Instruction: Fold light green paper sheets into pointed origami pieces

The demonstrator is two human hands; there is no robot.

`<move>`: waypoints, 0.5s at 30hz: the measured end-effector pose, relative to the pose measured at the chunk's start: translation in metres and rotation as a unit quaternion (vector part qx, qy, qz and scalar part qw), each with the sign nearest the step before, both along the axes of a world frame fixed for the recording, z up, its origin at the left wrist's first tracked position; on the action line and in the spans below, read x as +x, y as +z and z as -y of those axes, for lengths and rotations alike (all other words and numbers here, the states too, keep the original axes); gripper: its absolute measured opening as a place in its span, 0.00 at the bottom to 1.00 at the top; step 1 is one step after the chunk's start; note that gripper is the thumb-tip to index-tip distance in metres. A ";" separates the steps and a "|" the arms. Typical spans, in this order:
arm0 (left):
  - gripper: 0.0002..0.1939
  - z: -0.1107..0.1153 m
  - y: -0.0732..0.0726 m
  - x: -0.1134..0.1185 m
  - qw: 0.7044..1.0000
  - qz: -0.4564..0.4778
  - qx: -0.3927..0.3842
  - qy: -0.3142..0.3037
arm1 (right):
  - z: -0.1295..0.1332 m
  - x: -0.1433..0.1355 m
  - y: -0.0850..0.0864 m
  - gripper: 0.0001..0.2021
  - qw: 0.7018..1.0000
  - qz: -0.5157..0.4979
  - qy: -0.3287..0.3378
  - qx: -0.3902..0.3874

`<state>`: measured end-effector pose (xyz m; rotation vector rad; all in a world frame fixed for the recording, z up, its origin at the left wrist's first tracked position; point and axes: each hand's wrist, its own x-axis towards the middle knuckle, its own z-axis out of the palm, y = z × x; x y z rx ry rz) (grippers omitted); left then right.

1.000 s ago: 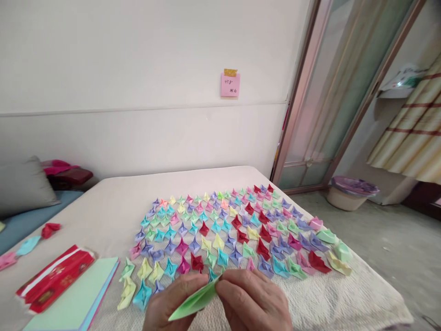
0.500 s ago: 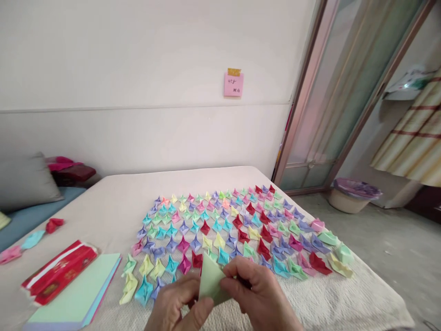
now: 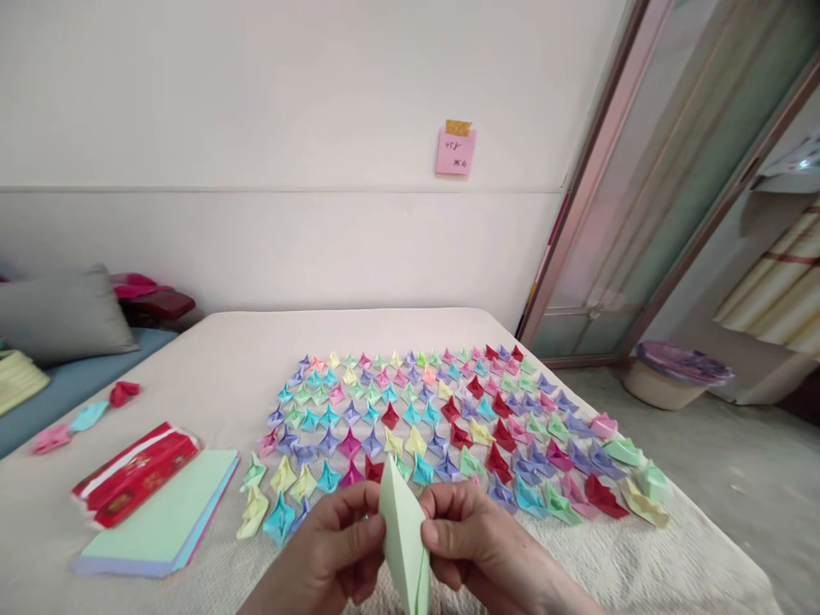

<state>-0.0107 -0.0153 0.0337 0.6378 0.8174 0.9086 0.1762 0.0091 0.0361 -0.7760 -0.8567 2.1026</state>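
Note:
A pale green folded paper (image 3: 403,538) stands upright between my two hands, narrow and pointed at the top, with layered flaps at its lower right. My left hand (image 3: 342,542) pinches its left edge between thumb and fingers. On the other edge, my right hand (image 3: 471,538) grips it with thumb and forefinger. Beyond the hands, rows of small folded paper pieces (image 3: 390,416) in many colours cover the cloth.
At the left lie a stack of coloured paper sheets (image 3: 160,512) and a red tissue packet (image 3: 137,474). Three loose folded pieces (image 3: 88,416) are farther left, near a grey cushion (image 3: 64,316). A lined bin (image 3: 676,376) stands on the floor at right.
The green paper has turned from a wide triangle to a narrow upright shape, and both hands now hold its sides at similar height. The camera view has shifted slightly left.

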 end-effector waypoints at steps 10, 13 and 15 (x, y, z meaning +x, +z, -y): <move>0.18 -0.002 0.011 0.003 0.994 0.064 -0.077 0.036 | -0.010 0.005 -0.007 0.13 0.996 -0.045 -0.047 -0.055; 0.15 -0.002 0.011 0.000 0.992 0.058 -0.100 0.047 | -0.011 0.008 -0.006 0.13 0.997 -0.037 -0.053 -0.049; 0.14 -0.002 0.012 -0.003 0.989 0.057 -0.123 0.053 | -0.012 0.009 -0.006 0.12 0.997 -0.024 -0.057 -0.042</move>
